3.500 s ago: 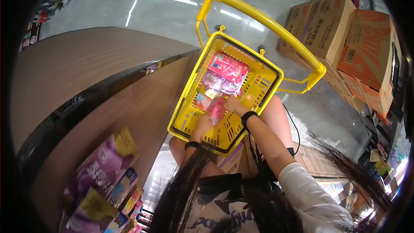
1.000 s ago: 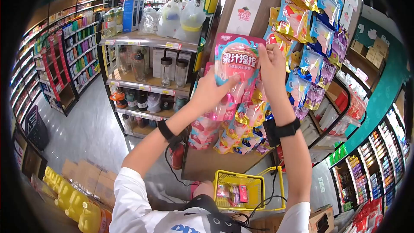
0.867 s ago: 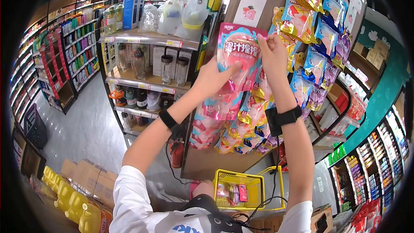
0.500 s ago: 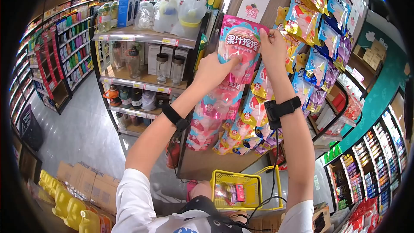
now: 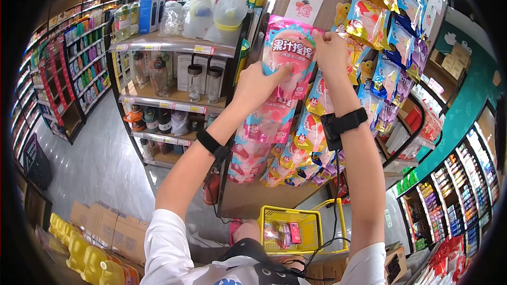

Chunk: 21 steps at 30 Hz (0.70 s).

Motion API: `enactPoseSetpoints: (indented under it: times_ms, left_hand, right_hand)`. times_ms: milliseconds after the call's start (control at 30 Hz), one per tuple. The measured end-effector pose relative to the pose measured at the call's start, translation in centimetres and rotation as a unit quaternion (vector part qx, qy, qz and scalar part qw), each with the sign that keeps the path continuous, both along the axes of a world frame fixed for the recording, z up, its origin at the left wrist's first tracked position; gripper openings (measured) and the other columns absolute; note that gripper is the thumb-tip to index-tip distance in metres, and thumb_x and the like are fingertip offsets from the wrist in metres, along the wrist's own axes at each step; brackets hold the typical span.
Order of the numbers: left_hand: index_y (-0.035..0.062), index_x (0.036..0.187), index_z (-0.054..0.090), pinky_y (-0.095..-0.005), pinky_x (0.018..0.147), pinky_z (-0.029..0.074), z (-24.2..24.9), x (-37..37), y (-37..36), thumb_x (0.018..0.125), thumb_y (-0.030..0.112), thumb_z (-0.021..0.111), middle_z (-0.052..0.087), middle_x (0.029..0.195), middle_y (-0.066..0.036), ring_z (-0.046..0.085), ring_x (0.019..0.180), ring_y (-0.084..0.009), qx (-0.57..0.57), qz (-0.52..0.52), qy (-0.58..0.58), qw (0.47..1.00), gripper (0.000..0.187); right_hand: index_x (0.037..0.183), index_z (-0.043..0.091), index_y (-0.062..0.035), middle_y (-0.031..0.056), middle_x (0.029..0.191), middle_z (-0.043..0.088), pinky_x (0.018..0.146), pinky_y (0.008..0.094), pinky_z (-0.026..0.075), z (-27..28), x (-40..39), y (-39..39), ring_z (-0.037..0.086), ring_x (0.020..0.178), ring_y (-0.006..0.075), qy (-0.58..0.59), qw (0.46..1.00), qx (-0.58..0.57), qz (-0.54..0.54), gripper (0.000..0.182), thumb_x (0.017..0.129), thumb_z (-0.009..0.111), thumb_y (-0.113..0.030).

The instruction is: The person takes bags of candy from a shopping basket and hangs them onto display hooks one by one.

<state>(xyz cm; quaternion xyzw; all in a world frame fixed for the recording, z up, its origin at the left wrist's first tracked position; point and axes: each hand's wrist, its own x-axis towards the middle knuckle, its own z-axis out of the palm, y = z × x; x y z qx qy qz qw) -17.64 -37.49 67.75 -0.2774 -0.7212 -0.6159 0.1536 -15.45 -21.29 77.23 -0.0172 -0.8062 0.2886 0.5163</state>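
Note:
A pink and blue candy pouch (image 5: 293, 47) hangs upright at the front of a column of matching pink pouches (image 5: 266, 126) on the display. My left hand (image 5: 257, 85) is closed on its left side, the thumb lying across the front and the other fingers hidden behind. With fingertips pinched together, my right hand (image 5: 334, 55) grips the pouch's upper right edge. Yellow and blue candy bags (image 5: 369, 18) hang just right of that hand. Whether the pouch is still on its hook cannot be seen.
Below stands a yellow shopping basket (image 5: 319, 232) with several packages inside. A shelf unit (image 5: 174, 47) at left carries bottles and bagged goods. Flattened cardboard (image 5: 113, 232) and yellow jugs (image 5: 84, 258) lie at lower left. A cable (image 5: 336, 200) hangs from my right wrist strap.
The view has shifted slightly. The pouch's upper right corner has turned a little inward, and my right fingertips have moved slightly left and up with it. Both hands keep their hold.

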Motion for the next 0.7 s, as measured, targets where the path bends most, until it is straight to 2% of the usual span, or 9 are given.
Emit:
enactPoseSetpoints:
  times_ms: [200, 267, 300, 367, 400, 500, 567, 633, 700]
  left_hand:
    - [0.0012, 0.088, 0.068, -0.0299, 0.06, 0.048, 0.1, 0.7, -0.3, 0.076, 0.061, 0.064, 0.065, 0.069, -0.008, 0.062, 0.063, -0.0162, 0.01, -0.001, 0.011, 1.0, 0.061]
    - [-0.0001, 0.088, 0.068, -0.0306, 0.061, 0.049, 0.3, 1.6, -0.9, 0.076, 0.06, 0.065, 0.066, 0.07, -0.01, 0.063, 0.064, -0.0179, -0.005, 0.002, 0.001, 1.0, 0.061]
    - [-0.001, 0.087, 0.067, -0.0338, 0.064, 0.049, 0.2, 1.9, -1.1, 0.077, 0.058, 0.064, 0.066, 0.072, -0.013, 0.064, 0.068, -0.0234, -0.007, 0.009, 0.013, 1.0, 0.06]
    - [-0.0027, 0.086, 0.066, -0.0403, 0.068, 0.051, -0.2, 2.6, -1.5, 0.079, 0.056, 0.062, 0.067, 0.074, -0.02, 0.067, 0.075, -0.0344, -0.011, 0.023, 0.041, 0.999, 0.059]
    - [-0.0023, 0.084, 0.065, -0.0408, 0.067, 0.05, -0.4, 2.6, -1.6, 0.078, 0.056, 0.063, 0.066, 0.072, -0.019, 0.066, 0.074, -0.0351, -0.027, 0.054, 0.052, 0.997, 0.058]
    - [0.001, 0.083, 0.06, -0.0439, 0.062, 0.049, -1.2, 3.6, -2.7, 0.077, 0.057, 0.064, 0.063, 0.067, -0.018, 0.063, 0.068, -0.0387, -0.078, 0.139, 0.076, 0.984, 0.057]
    - [0.0035, 0.087, 0.059, -0.0422, 0.058, 0.048, -1.6, 5.4, -4.4, 0.078, 0.053, 0.066, 0.062, 0.064, -0.016, 0.063, 0.063, -0.036, -0.092, 0.222, 0.109, 0.965, 0.051]
    - [0.0054, 0.089, 0.058, -0.0307, 0.051, 0.045, -2.2, 7.9, -5.9, 0.081, 0.033, 0.072, 0.058, 0.057, -0.008, 0.059, 0.053, -0.0166, 0.036, 0.257, 0.127, 0.957, 0.031]
    - [0.0036, 0.087, 0.057, -0.0213, 0.05, 0.039, -3.6, 10.0, -7.2, 0.089, 0.019, 0.063, 0.054, 0.061, 0.0, 0.051, 0.054, -0.0037, 0.11, 0.208, 0.137, 0.962, 0.017]
  right_hand:
    - [0.077, 0.06, 0.0026, 0.0167, 0.067, 0.062, 0.062, 0.0399, 0.046, -0.2, -0.4, 0.3, 0.061, 0.065, 0.0316, 0.017, 0.999, 0.029, 0.003, 0.032, 0.083, 0.065, -0.028]
    - [0.08, 0.061, 0.0031, 0.0129, 0.066, 0.061, 0.06, 0.0356, 0.045, -0.6, 0.1, 0.2, 0.059, 0.062, 0.0243, 0.018, 0.997, 0.066, -0.017, 0.033, 0.084, 0.065, -0.03]
    - [0.081, 0.061, 0.0034, 0.011, 0.065, 0.06, 0.058, 0.0334, 0.045, -0.9, 0.4, -0.1, 0.058, 0.06, 0.0206, 0.019, 0.996, 0.085, -0.027, 0.034, 0.084, 0.065, -0.03]
    - [0.08, 0.06, 0.0035, 0.0118, 0.064, 0.059, 0.059, 0.0344, 0.045, -1.6, 0.9, -0.4, 0.059, 0.061, 0.0225, 0.024, 0.994, 0.102, -0.038, 0.034, 0.085, 0.064, -0.03]
    - [0.079, 0.06, 0.0035, 0.0121, 0.063, 0.058, 0.059, 0.0349, 0.045, -2.0, 1.3, -0.5, 0.059, 0.062, 0.0234, 0.025, 0.993, 0.11, -0.045, 0.034, 0.085, 0.064, -0.029]
    - [0.101, 0.056, 0.0022, 0.0165, 0.079, 0.06, 0.062, 0.0384, 0.047, -3.5, 3.4, -1.2, 0.06, 0.069, 0.0317, 0.06, 0.994, 0.038, 0.081, 0.026, 0.085, 0.063, -0.018]
    - [0.111, 0.051, 0.0013, 0.0182, 0.088, 0.059, 0.067, 0.0394, 0.047, -5.2, 5.8, -1.4, 0.059, 0.077, 0.0354, 0.083, 0.987, 0.032, 0.136, 0.032, 0.084, 0.063, -0.012]
    - [0.113, 0.049, 0.001, 0.0173, 0.098, 0.057, 0.077, 0.0402, 0.045, -7.9, 9.8, -1.4, 0.056, 0.089, 0.0346, 0.069, 0.983, 0.126, 0.11, 0.034, 0.083, 0.062, -0.008]
    - [0.109, 0.051, 0.0001, 0.0166, 0.104, 0.055, 0.085, 0.0427, 0.042, -11.2, 14.9, -1.1, 0.053, 0.099, 0.0347, 0.02, 0.969, 0.235, 0.08, 0.031, 0.081, 0.061, -0.005]
